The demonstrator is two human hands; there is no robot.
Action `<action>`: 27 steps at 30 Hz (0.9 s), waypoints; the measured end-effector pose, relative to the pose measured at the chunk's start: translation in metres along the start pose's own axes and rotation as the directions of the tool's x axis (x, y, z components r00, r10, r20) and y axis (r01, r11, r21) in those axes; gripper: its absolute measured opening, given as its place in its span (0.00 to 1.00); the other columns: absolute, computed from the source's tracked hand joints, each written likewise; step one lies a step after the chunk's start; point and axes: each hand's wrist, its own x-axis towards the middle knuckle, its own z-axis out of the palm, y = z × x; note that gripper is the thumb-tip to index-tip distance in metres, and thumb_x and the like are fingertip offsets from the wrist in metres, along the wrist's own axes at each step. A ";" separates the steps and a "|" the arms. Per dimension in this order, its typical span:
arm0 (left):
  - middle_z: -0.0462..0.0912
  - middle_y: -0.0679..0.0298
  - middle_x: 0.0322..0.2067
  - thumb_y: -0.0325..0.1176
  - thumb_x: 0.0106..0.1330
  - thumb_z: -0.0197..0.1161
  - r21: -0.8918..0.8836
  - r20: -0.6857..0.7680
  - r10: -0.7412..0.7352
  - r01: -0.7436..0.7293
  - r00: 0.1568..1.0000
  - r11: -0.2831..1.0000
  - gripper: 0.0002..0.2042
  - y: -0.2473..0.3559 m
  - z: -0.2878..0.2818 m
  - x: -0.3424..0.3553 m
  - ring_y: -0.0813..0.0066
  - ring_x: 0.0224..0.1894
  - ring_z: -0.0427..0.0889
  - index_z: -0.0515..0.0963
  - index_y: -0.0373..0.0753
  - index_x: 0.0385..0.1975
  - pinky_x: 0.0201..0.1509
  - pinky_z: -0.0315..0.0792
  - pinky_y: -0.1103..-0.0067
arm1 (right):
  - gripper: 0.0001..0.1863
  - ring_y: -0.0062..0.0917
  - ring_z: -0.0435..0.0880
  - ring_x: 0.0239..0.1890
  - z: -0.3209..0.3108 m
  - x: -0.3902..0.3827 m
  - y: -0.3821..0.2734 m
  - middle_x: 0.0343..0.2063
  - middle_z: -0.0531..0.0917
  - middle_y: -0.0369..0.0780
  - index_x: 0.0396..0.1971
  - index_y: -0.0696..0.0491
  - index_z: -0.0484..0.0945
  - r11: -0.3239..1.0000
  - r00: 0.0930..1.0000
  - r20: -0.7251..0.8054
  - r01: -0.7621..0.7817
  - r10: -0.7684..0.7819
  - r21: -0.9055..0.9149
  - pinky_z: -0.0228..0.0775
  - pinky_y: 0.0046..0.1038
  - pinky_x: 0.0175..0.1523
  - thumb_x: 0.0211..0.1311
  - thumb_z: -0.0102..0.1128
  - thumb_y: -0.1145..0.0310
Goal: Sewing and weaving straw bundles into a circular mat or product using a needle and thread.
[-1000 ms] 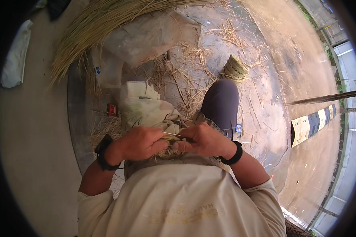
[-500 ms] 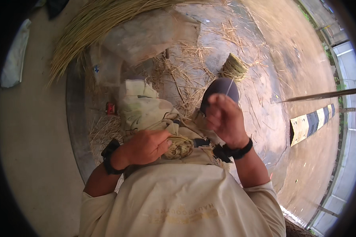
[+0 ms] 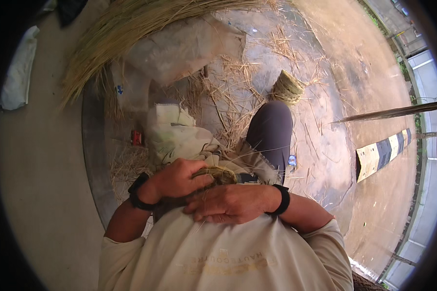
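Note:
My left hand (image 3: 179, 178) is closed around a small woven straw piece (image 3: 219, 174) held against my lap. My right hand (image 3: 230, 202) lies just below it, fingers curled over the straw strands that hang from the piece. Both wrists wear black bands. Thin loose straws stick out from between the hands. A pale cloth bundle (image 3: 172, 132) rests on my lap beyond the hands, and my raised knee in dark trousers (image 3: 271, 128) is to the right.
A big sheaf of long dry straw (image 3: 126, 34) lies at the top left beside a grey sack (image 3: 184, 46). A small coiled straw basket (image 3: 287, 88) sits on the ground past my knee. Loose straw litters the ground. A black-and-white kerb block (image 3: 381, 156) is on the right.
My right hand had lifted up and away toward my knee half a second ago; it has now come back down beneath the left hand onto the straw.

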 end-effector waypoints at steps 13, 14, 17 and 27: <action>0.78 0.44 0.26 0.38 0.74 0.60 0.127 -0.717 -0.187 0.390 0.671 0.912 0.14 -0.063 -0.081 -0.061 0.70 0.27 0.69 0.76 0.30 0.36 0.33 0.71 0.65 | 0.22 0.08 0.64 0.21 -0.102 -0.209 -0.109 0.39 0.84 0.35 0.65 0.60 0.76 0.594 -0.240 -0.920 -0.707 0.311 0.385 0.60 0.14 0.23 0.77 0.50 0.67; 0.79 0.43 0.28 0.39 0.75 0.58 0.145 -0.775 -0.177 0.442 0.607 0.885 0.15 -0.069 -0.100 -0.078 0.65 0.28 0.72 0.76 0.30 0.37 0.34 0.72 0.64 | 0.21 0.07 0.65 0.21 -0.104 -0.237 -0.116 0.38 0.83 0.34 0.64 0.59 0.76 0.617 -0.219 -0.948 -0.720 0.233 0.318 0.58 0.14 0.22 0.79 0.50 0.66; 0.83 0.41 0.34 0.42 0.78 0.53 0.200 -0.872 -0.168 0.648 0.460 0.735 0.18 -0.091 -0.149 -0.136 0.49 0.35 0.83 0.77 0.29 0.40 0.41 0.74 0.59 | 0.19 0.07 0.65 0.21 -0.100 -0.335 -0.125 0.34 0.80 0.30 0.64 0.56 0.78 0.805 -0.383 -0.915 -0.499 0.128 0.321 0.56 0.14 0.21 0.79 0.52 0.66; 0.87 0.46 0.42 0.46 0.78 0.52 0.005 -0.968 -0.205 0.822 0.148 0.569 0.23 -0.263 -0.246 -0.412 0.50 0.42 0.85 0.81 0.28 0.48 0.48 0.75 0.60 | 0.05 0.11 0.56 0.17 -0.058 -0.633 -0.147 0.21 0.63 0.27 0.42 0.53 0.76 0.969 -0.742 -0.623 0.196 0.246 0.149 0.50 0.16 0.18 0.81 0.52 0.71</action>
